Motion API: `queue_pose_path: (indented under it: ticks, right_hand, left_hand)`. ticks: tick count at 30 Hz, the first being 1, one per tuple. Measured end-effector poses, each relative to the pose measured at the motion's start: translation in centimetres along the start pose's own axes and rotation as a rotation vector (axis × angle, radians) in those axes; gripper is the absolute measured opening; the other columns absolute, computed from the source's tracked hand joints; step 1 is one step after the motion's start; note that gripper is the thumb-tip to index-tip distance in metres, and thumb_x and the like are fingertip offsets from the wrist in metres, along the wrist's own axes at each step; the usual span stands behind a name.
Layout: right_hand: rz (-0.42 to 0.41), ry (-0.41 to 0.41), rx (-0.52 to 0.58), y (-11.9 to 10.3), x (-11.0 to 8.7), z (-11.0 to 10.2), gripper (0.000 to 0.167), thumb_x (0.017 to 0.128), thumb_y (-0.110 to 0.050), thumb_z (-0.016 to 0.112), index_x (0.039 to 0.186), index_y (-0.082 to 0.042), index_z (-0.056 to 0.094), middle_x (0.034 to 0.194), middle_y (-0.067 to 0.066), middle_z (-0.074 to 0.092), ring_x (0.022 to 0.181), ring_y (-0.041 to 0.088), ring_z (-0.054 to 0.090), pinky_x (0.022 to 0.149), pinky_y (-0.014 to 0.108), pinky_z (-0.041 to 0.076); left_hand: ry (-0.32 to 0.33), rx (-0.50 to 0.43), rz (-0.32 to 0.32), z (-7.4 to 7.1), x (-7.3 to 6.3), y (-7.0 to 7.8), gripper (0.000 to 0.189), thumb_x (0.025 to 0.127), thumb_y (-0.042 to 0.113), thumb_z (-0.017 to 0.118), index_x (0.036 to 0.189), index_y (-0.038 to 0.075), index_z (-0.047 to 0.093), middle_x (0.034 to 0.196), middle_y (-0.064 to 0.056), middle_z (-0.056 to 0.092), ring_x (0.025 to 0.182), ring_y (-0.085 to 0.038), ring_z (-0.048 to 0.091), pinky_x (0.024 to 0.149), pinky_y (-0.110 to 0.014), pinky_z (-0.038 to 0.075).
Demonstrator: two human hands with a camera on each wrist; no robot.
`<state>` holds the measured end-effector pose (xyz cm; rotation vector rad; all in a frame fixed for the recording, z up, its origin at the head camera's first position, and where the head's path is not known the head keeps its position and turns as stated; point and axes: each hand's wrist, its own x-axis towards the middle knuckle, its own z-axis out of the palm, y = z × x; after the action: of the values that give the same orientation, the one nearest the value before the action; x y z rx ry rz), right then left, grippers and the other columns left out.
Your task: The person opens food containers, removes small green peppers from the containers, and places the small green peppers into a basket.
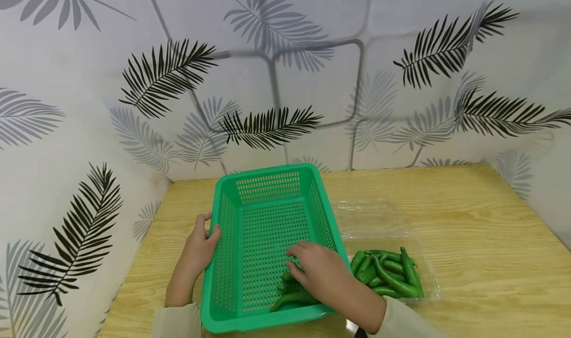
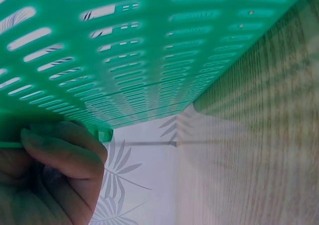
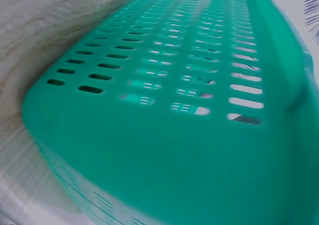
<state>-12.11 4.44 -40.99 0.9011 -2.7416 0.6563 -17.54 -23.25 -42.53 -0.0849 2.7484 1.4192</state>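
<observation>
A green plastic basket [image 1: 276, 229] with slotted walls stands on the table, its near end tilted toward me. My left hand [image 1: 201, 246] grips the rim on its left side; in the left wrist view, the curled fingers [image 2: 65, 155] hold that rim from outside. Over the right wall reaches my right hand [image 1: 323, 276], thumb and forefinger apart with nothing visible between them. Several green chili peppers [image 1: 294, 298] lie at the basket's near right corner, partly hidden below this hand. The right wrist view shows only the basket's outer wall [image 3: 149, 150].
Right of the basket, a clear plastic clamshell box [image 1: 428, 263] lies with its lid folded back, holding several more green chili peppers [image 1: 392, 276]. The wooden table [image 1: 482, 239] meets a wall [image 1: 312, 90] covered with leaf-patterned sheeting at the back.
</observation>
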Motion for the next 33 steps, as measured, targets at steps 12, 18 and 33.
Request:
queue_pose_path:
  ticks: [12, 18, 33]
  right_hand:
    - [0.02, 0.131, 0.006, -0.2, -1.3, -2.1, 0.019, 0.086, -0.03, 0.066, 0.102, -0.02, 0.067, 0.097, -0.007, 0.064, 0.084, 0.008, 0.061, 0.057, 0.021, 0.048]
    - [0.023, 0.179, 0.006, 0.5, -2.0, -2.8, 0.018, 0.084, -0.026, 0.069, 0.101, -0.019, 0.066, 0.094, -0.008, 0.063, 0.074, 0.006, 0.059, 0.051, 0.017, 0.043]
    - [0.085, 0.228, -0.002, 2.9, -4.3, -4.2, 0.02, 0.081, -0.018, 0.07, 0.101, -0.02, 0.067, 0.092, -0.009, 0.062, 0.073, 0.004, 0.056, 0.052, 0.016, 0.042]
  left_hand:
    - [-0.009, -0.016, 0.002, 0.0, -0.1, 0.2, 0.047, 0.1, 0.027, 0.038, 0.142, 0.012, 0.024, 0.093, -0.015, 0.062, 0.065, -0.02, 0.058, 0.058, -0.034, 0.048]
    - [-0.005, -0.015, -0.001, 0.0, -0.1, 0.1, 0.048, 0.1, 0.027, 0.038, 0.143, 0.012, 0.024, 0.094, -0.015, 0.062, 0.066, -0.02, 0.058, 0.059, -0.033, 0.048]
    - [-0.011, -0.012, -0.008, 0.0, -0.1, 0.2, 0.048, 0.1, 0.028, 0.037, 0.143, 0.012, 0.024, 0.096, -0.016, 0.062, 0.066, -0.02, 0.059, 0.059, -0.034, 0.048]
